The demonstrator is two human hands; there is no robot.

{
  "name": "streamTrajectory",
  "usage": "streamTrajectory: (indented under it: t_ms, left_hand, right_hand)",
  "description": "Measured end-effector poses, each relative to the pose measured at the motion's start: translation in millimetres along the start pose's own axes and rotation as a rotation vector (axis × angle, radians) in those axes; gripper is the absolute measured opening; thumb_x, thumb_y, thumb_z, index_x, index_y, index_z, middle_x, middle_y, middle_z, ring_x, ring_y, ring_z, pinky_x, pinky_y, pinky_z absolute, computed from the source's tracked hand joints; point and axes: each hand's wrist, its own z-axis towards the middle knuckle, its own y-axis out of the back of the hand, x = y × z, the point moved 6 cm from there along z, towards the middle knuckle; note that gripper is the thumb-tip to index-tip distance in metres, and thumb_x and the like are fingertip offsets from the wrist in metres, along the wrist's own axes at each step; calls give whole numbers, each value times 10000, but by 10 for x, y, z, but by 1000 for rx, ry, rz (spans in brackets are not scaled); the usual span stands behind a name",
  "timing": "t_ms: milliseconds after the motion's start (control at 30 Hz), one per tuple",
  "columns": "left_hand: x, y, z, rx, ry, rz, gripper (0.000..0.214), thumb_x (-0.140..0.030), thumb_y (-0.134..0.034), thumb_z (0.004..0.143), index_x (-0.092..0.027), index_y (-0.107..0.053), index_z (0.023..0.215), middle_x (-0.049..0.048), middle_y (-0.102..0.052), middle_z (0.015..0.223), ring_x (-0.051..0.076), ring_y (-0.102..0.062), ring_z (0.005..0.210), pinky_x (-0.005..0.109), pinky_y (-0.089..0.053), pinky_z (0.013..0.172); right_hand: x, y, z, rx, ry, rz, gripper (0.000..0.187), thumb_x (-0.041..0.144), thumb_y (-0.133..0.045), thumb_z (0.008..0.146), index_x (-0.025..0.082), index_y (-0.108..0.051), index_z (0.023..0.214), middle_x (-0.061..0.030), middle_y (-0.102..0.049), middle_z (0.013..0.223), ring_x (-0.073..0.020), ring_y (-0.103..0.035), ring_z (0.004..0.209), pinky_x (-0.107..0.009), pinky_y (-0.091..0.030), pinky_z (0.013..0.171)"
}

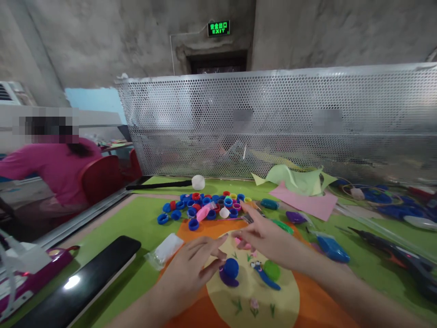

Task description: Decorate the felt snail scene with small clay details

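Observation:
On a pale yellow oval paper (252, 314) are two snail figures. The left snail (229, 272) has a purple body and a round blue shell; the right snail (266, 275) has a blue body, a green shell and googly eyes. My left hand (193, 266) hovers over the oval's left edge, fingers loosely bent and apart, thumb beside the blue shell. My right hand (268, 232) is over the oval's top, its index finger stretched toward the bottle caps (211, 205). Beneath its other fingers is a pink piece (244, 243), partly hidden; contact with it is unclear. Neither hand visibly holds anything.
Orange paper (191, 314) lies beneath the oval. A black, glossy long object (85, 278) and a power strip (37, 280) are left. Clay packets (331, 248), a glue gun (399, 257) and paper scraps (303, 200) are right. A perforated metal screen (273, 123) stands behind. A person (58, 168) sits left.

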Motion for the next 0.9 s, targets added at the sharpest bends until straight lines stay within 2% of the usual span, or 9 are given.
streamTrajectory:
  t_ms: [100,167,333,533,700,800,900]
  left_hand:
    - [23,-13,-3,19,-5,-17,372,-291,-441,903,-242,-354,1262,-21,-674,782,133,-615,733,267,-523,685]
    - [15,-14,2,30,-5,-19,363,-290,-458,895,-247,-369,1245,-20,-671,779,133,-609,725,262,-519,669]
    - [-53,-22,14,52,-1,21,269,-271,-476,884,-227,-464,1149,-14,-672,754,148,-603,751,245,-504,649]
    - [-77,-79,-21,54,-78,93,288,-246,-399,918,-209,-428,1202,-9,-696,837,151,-608,833,245,-510,695]
    - [-45,-137,-61,67,-66,93,292,-257,-358,931,-205,-434,1208,3,-690,846,149,-617,836,248,-522,700]
    - [-68,-123,-49,55,-71,100,280,-248,-335,936,-196,-464,1180,21,-685,865,148,-616,840,246,-522,708]
    - [-106,-90,-13,59,-78,107,274,-249,-324,939,-191,-504,1138,33,-672,874,146,-614,834,239,-524,693]
  right_hand:
    - [16,117,20,-40,16,-30,745,260,-470,869,155,26,1416,-42,-662,827,-197,-621,739,-293,-481,577]
    - [47,164,14,-63,51,-76,735,269,-469,871,153,11,1415,-31,-662,800,-200,-619,739,-317,-488,617]
    - [119,212,-50,-125,136,-139,629,233,-445,862,167,-120,1397,-49,-665,878,-204,-620,802,-336,-494,687]
    - [53,252,-169,-205,160,-203,489,204,-402,856,181,-261,1324,-45,-657,855,-180,-615,704,-303,-475,644]
    - [-149,279,-374,-219,72,-322,416,254,-361,860,198,-320,1270,-40,-644,864,-191,-603,709,-326,-460,653]
    - [-342,317,-545,-306,57,-416,364,249,-339,863,238,-346,1227,-25,-635,877,-184,-600,720,-327,-455,670]
    - [-568,327,-665,-353,60,-444,258,244,-310,881,233,-395,1125,-28,-624,853,-175,-593,700,-301,-449,631]
